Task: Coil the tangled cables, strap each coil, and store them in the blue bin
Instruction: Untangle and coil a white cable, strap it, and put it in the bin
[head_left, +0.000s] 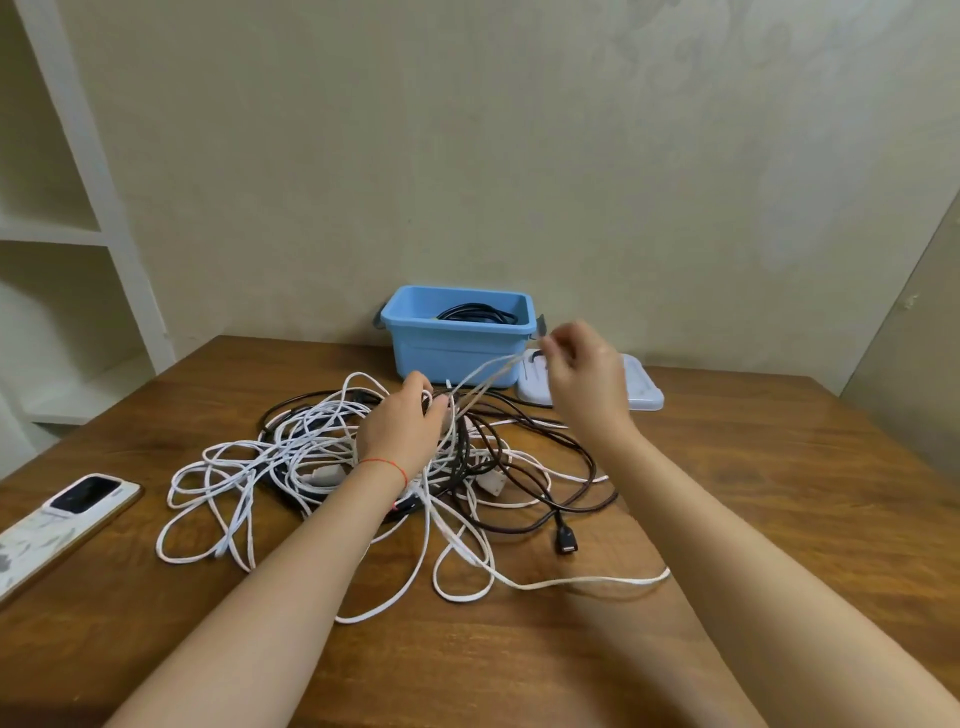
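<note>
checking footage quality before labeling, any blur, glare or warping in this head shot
Head view: motion blur smears the right hand and the white strands it lifts; the left hand looks sharper; wide-angle warping bows the shelf frame at left; light is soft, with a faint sheen on the table and no hard glare.

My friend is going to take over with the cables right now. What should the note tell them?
Left hand: pressing down on the tangled pile, fingers curled around white strands.
Right hand: raised, pinching a white cable pulled up from the pile.
Things: white and black cables lie tangled on the wooden table. The blue bin stands open at the back; its lid lies beside it.
Done: one black coil is in the bin.
Left: free the white cable, coil and strap it, then the others, and bin them all.
</note>
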